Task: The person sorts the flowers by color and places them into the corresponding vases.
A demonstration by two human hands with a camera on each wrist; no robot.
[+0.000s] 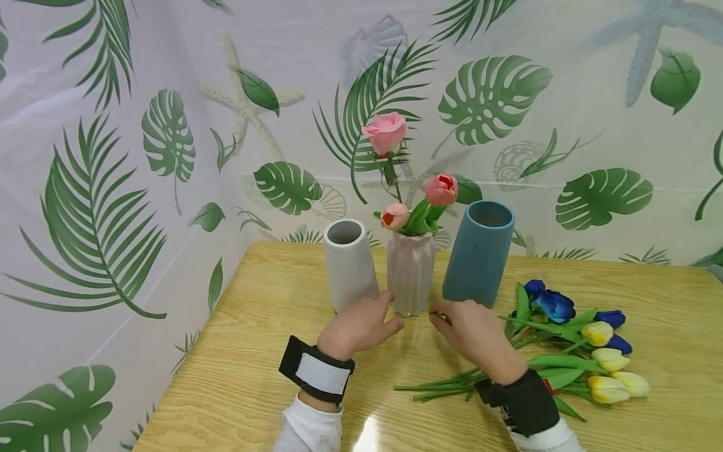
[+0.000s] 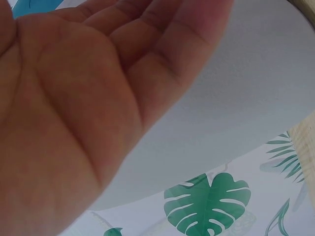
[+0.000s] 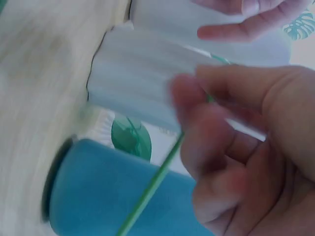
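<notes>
- Dial centred on the ribbed pale-pink vase (image 1: 411,279), head view: the right hand (image 1: 474,333) is at 4 o'clock, the left hand (image 1: 361,326) between 7 and 8.
- Right thumb and forefinger pinch a thin green stem (image 3: 147,191), the other fingers curled; it crosses in front of the teal vase (image 1: 477,263), which stands at 3 o'clock. Which bloom it bears, I cannot tell.
- Left fingers are nearly straight, beside the white vase (image 1: 347,270) at 9 o'clock; contact is unclear.
- The ribbed vase holds a pink rose (image 1: 386,133) leaning toward 11 and two pink tulips (image 1: 440,189).
- Blue, yellow and white flowers (image 1: 610,358) lie loose toward 4 o'clock.
- The stem should be light and springy; a mid-stem pinch suits it, since a low hold would probably let the head swing.
- The vases look smooth, probably slippery and breakable; steady them around the lower body, off the rims.
</notes>
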